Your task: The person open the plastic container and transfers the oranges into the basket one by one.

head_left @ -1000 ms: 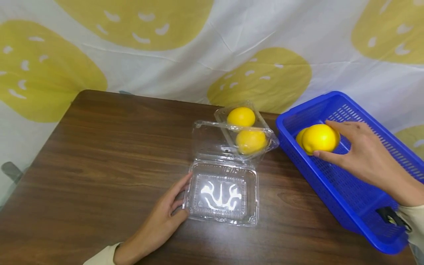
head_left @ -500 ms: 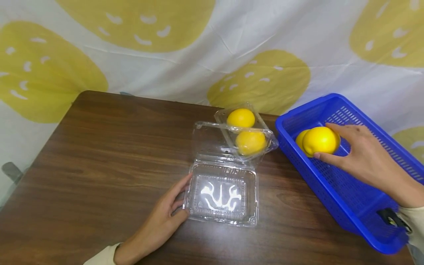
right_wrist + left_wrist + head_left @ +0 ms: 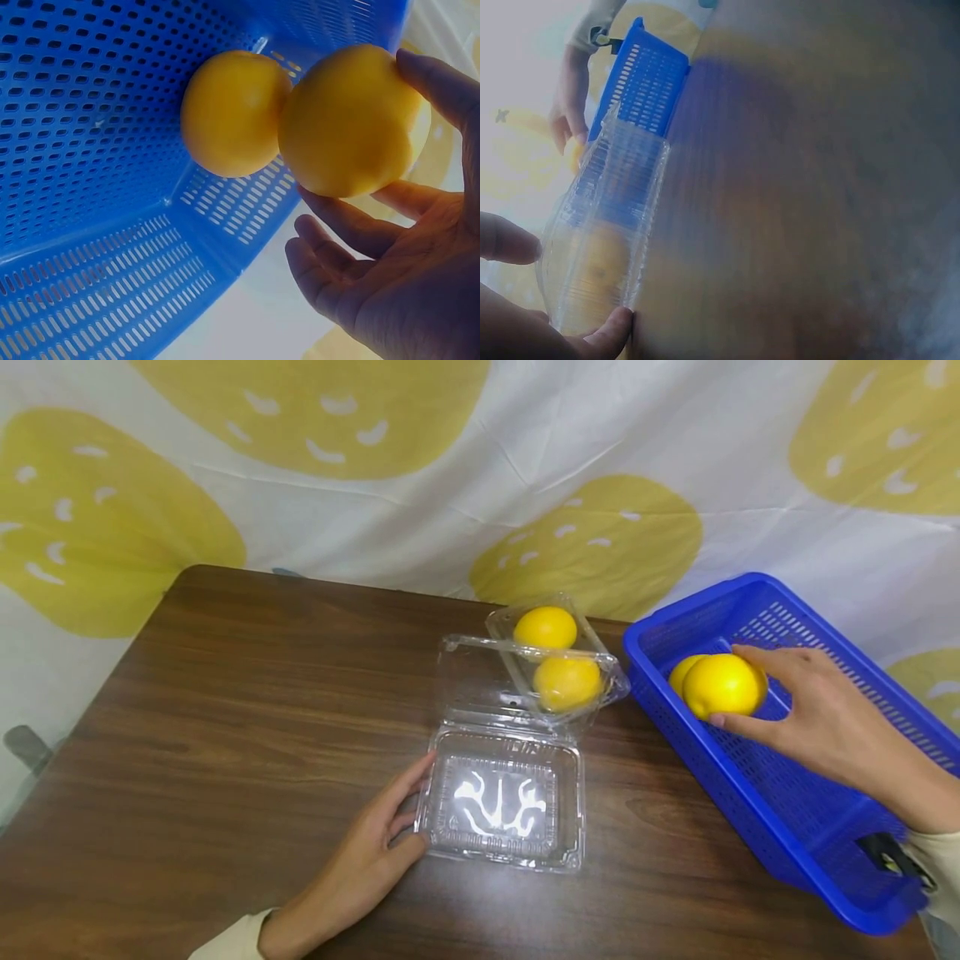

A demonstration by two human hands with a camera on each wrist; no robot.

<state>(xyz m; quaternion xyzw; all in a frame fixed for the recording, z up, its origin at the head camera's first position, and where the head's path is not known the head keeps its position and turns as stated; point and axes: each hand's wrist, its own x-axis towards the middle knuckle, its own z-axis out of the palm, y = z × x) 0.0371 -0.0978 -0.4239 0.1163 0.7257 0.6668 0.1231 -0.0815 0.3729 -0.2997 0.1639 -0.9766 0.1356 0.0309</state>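
In the head view, my right hand (image 3: 840, 718) grips a yellow lemon (image 3: 722, 685) over the blue basket (image 3: 787, 885), thumb on the near side and fingers on the far side. A second lemon (image 3: 232, 112) lies in the basket beside it, partly hidden in the head view. My left hand (image 3: 360, 852) holds the left side of a clear plastic clamshell box (image 3: 498, 802). The lid of that box stands raised on its far side. In the left wrist view, the thumb and a finger touch the box's edge.
Behind the raised lid, another clear plastic box (image 3: 498, 622) holds two lemons (image 3: 545, 628) near the back edge of the brown wooden table (image 3: 247, 735). The blue basket stands along the right side. A white cloth (image 3: 420, 527) with yellow prints hangs behind the table.
My right hand and its lemon have shifted slightly down and toward me in the head view. The left hand and the clamshell box stay in place.
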